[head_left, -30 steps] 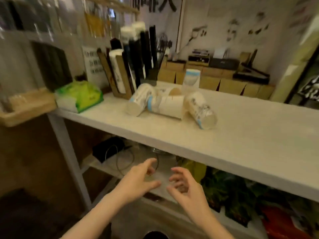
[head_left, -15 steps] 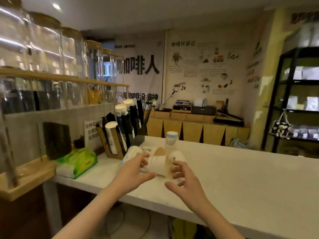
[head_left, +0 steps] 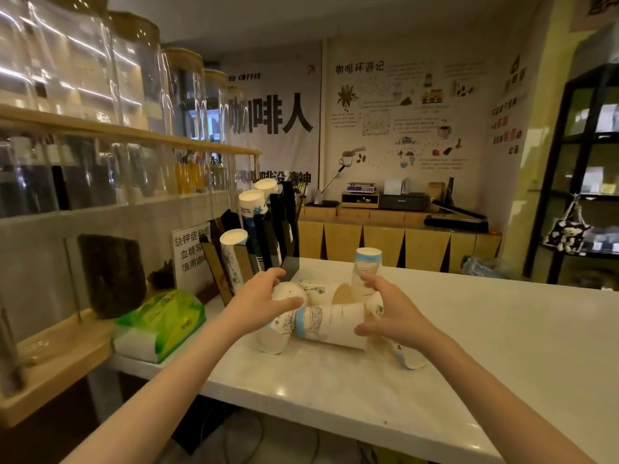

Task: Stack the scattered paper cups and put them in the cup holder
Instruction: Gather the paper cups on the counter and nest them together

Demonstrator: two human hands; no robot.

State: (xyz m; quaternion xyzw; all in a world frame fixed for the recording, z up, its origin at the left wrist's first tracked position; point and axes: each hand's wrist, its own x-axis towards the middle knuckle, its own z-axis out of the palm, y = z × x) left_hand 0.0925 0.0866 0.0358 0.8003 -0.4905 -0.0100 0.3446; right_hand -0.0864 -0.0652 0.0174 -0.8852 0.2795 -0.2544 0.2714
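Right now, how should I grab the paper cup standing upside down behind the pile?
Take the upside-down paper cup around its side wall just below the blue band. It stands base up and narrows toward the top. Come from the front right with the right hand, since fallen cups lie before it on the left.

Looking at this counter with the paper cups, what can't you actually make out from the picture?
- Head view: how many cups lie in the pile; the left hand and right hand cover several.
- Whether either grip already touches a cup: the fingertips hide the contact.
- The cup under the right wrist: only its end shows.
- How many cups the cup holder holds: its slats hide the stacks.
- The small wall-poster text: too small.
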